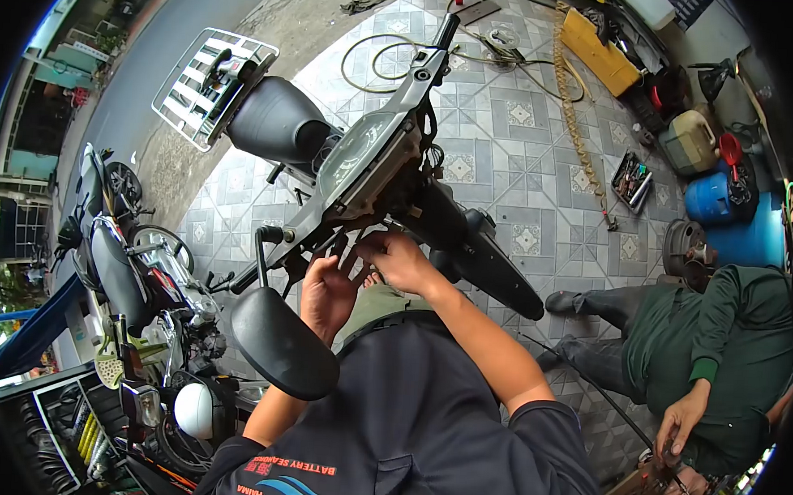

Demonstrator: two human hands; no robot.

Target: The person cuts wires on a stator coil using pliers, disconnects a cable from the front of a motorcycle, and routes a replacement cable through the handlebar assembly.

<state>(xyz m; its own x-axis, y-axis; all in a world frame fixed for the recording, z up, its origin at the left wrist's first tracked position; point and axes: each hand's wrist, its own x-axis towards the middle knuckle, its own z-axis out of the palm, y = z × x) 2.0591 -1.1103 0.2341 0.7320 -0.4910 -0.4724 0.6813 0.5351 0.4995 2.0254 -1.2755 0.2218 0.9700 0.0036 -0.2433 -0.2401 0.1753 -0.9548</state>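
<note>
Working beneath the front cover [356, 160] of the scooter [282, 116] parked ahead, the left hand [326, 299] is loosely open; whether the right hand's [398, 261] curled fingers grip anything is unclear. That cramped spot seems to call for careful fingerwork.

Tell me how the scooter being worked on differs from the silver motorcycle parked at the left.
The scooter has the person's left hand and right hand at its front; the motorcycle has no hands on it. The scooter has a pale slatted rack beyond its seat; the motorcycle shows none. Both have dark seats.
</note>
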